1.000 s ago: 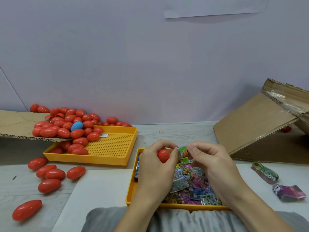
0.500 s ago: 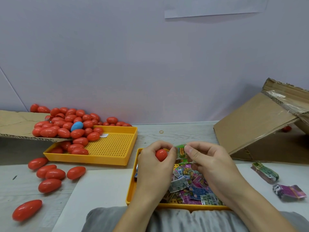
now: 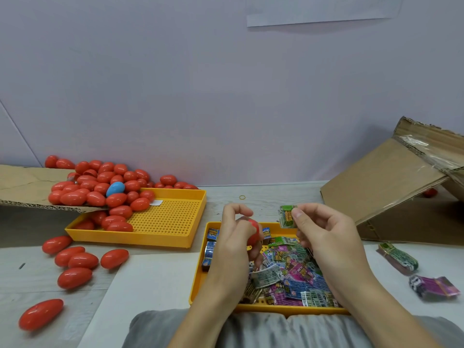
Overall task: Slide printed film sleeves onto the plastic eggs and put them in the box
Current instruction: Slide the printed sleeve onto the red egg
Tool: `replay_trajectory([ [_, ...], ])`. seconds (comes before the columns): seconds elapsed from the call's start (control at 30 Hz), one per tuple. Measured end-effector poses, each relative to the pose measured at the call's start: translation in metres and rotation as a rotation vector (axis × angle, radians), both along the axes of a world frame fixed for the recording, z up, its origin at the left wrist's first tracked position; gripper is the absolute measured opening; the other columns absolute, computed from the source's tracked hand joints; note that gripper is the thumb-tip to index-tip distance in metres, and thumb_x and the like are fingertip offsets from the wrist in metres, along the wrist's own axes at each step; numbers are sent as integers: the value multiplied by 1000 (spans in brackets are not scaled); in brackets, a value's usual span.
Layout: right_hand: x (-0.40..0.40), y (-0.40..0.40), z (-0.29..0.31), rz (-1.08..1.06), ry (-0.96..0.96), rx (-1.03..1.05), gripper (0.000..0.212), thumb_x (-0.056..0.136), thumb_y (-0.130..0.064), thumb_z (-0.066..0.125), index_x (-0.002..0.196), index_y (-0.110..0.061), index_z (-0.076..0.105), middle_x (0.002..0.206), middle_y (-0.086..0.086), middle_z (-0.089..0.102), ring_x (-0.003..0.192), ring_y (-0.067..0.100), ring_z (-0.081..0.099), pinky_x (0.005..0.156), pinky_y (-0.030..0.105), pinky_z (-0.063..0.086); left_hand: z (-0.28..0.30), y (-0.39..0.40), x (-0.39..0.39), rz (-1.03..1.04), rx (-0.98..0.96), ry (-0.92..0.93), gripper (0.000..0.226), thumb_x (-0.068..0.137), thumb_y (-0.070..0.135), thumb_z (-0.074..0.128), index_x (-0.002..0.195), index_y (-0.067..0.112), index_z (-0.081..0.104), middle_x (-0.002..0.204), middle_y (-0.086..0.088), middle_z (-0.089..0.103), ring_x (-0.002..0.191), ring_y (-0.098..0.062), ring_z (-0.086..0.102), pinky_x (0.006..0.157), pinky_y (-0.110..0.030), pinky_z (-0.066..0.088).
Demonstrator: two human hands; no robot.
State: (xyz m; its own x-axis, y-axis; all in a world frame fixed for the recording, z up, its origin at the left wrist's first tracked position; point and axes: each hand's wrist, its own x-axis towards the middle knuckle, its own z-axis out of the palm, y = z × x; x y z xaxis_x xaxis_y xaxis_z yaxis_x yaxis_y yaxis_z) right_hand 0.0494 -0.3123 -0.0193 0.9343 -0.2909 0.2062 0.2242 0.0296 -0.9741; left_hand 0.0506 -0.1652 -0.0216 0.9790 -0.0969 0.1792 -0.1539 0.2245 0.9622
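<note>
Left hand (image 3: 236,243) fingers gripping one red egg (image 3: 253,232), right hand (image 3: 324,234) pinching one green sleeve (image 3: 286,216)

hands: moved apart | red egg (image 3: 254,231): lower in left hand (image 3: 234,243) | green sleeve (image 3: 287,216): lifted clear

Two yellow trays (image 3: 160,241) (image 3: 198,280); one blue egg (image 3: 115,188); two sleeve bundles (image 3: 398,257) (image 3: 431,287) beside box (image 3: 384,187).

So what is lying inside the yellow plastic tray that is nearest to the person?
The near yellow plastic tray holds a loose heap of printed film sleeves, green, purple and blue. The left hand and right hand above it hide part of the heap.
</note>
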Motion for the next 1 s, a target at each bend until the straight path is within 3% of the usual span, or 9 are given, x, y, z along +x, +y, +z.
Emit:
replay_trajectory([
  [0.13,-1,1,-1,-46,-62,-141,10,90,-17,68,81,-18,72,64,-13,67,56,-4,56,58,12,44,-5,-2,4,3,23,40,23,74,25,48,94,15,46,71,-1,55,54,-16,44,50,-34,37],
  [0.23,0,2,-1,-75,-71,-174,9,90,-18,69,81,-21,72,70,-12,70,63,-1,61,62,20,48,-9,-3,5,10,137,8,23,84,29,56,103,17,54,69,11,61,59,-14,55,53,-33,45],
  [0.33,1,1,-2,-87,-86,-197,9,89,-19,69,81,-23,72,72,-12,70,62,1,62,60,19,50,-9,-3,5,37,191,-45,13,97,16,61,110,15,63,88,-1,64,65,-12,62,54,-27,50],
  [0.53,1,-1,-5,-59,-111,-236,7,89,-21,69,85,-25,72,76,-9,72,72,8,68,63,23,51,-4,-4,3,41,216,-35,15,94,16,65,109,17,62,92,-7,69,57,-10,62,51,-28,48],
  [0.73,0,0,-3,-6,-163,-274,8,87,-18,71,83,-25,72,78,-9,73,74,6,68,66,15,51,-4,-3,4,36,155,-7,17,92,16,68,102,8,58,83,-10,73,52,-12,60,50,-28,47],
  [1.0,-4,1,0,-3,-196,-374,16,86,-17,73,80,-32,73,77,-16,72,75,1,67,63,7,46,-8,-2,8,-19,-149,100,36,68,16,87,96,9,67,80,-15,74,73,-27,73,68,-25,58],
])
